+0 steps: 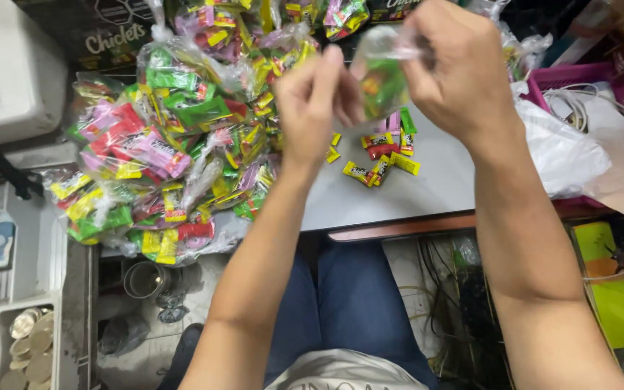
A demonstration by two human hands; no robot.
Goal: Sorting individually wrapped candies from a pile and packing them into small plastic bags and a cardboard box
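Both my hands hold one small clear plastic bag [383,79] with green and red candy packets inside, raised above a grey table [427,188]. My left hand [310,108] pinches the bag's left side. My right hand [456,68] grips its top on the right. Under the bag lie a few loose yellow, red and green candy packets [380,162]. A large heap of filled clear candy bags [182,137] covers the table's left part.
A white cash register [9,72] stands at the far left, with a drawer of coins [27,347] below. A pink basket [579,76] with white plastic bags [565,152] sits at the right. Cables [442,289] hang under the table edge.
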